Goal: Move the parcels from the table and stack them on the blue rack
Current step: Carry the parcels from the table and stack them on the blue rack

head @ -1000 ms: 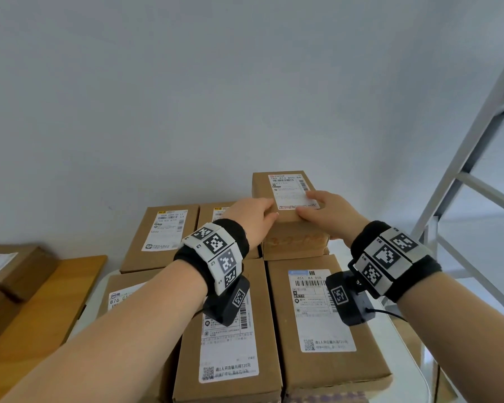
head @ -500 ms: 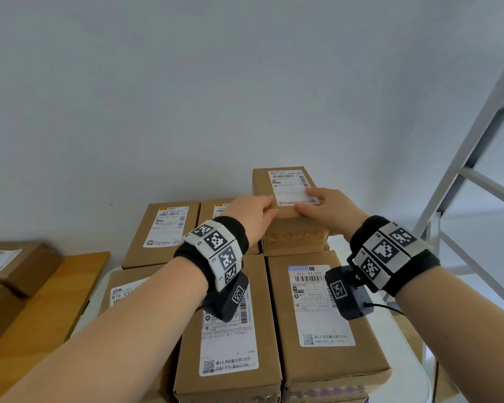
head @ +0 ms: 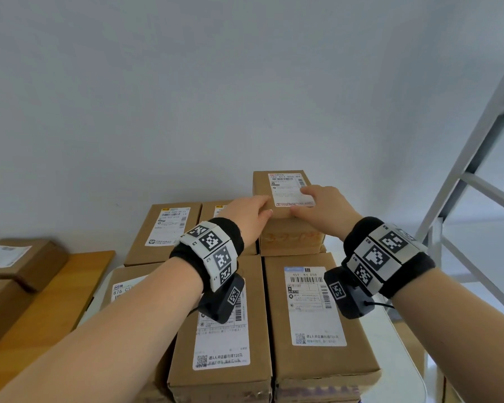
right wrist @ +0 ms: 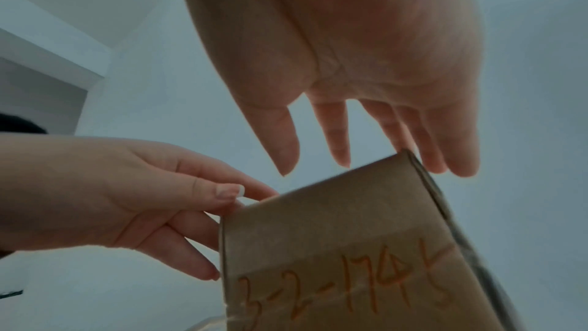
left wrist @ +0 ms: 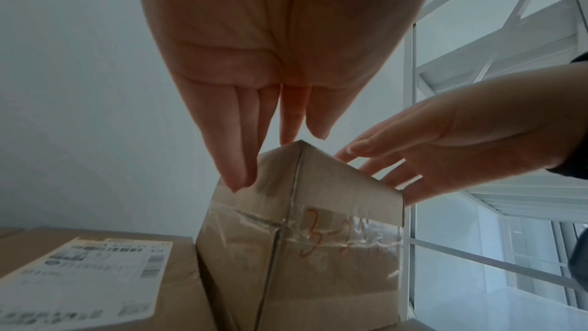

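Two hands: both were on the small top parcel (head: pixel 285 212).
Left hand (head: pixel 249 216): fingers (left wrist: pixel 237 150) straight, tips touching its near left corner.
Right hand (head: pixel 322 212): fingers (right wrist: pixel 339 140) spread, relaxed, lying on its label.
Parcel: sat atop the stacked parcels (head: pixel 312 312), by the wall.

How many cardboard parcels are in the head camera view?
8. One top parcel on the pile; two back parcels left of it; three front parcels nearest the camera; two side parcels on the wooden table. Others may hide underneath.
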The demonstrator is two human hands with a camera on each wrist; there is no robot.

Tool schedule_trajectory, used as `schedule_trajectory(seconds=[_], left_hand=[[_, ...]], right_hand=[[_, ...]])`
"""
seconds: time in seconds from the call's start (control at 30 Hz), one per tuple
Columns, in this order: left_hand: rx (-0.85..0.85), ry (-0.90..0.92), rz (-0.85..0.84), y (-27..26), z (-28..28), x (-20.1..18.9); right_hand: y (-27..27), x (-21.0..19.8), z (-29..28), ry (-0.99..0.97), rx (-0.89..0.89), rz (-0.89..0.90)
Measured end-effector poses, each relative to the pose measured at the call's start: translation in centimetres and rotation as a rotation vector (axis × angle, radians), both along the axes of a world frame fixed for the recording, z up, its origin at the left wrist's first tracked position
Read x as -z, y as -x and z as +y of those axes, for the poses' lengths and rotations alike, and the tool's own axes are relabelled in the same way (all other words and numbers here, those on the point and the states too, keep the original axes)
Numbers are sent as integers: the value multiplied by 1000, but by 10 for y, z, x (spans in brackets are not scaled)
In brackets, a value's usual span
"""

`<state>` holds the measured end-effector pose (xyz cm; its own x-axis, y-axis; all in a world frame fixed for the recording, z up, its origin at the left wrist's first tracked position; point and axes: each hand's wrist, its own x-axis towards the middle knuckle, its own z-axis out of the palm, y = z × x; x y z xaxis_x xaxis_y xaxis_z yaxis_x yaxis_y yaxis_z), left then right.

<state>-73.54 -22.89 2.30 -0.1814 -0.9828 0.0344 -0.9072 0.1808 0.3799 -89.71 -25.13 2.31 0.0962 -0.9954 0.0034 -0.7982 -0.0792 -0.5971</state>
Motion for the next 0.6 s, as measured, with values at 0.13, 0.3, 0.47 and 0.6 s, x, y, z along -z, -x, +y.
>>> schedule_trajectory(seconds=[0.13,0.3,0.47,0.6], left_hand=[[-23,16,48,-7,4,-6],[-98,97,124,-31,17,-15],[-186,167,176,-67,47,-17],[-229,193,185,-107,81,-16]], right_hand=[[-7,-13,5,125,-60,-43],[-35,-28,23,204,-210,-137],[-76,-28,45,173,-309,-139],[-116,-30,70,155,-371,-144]])
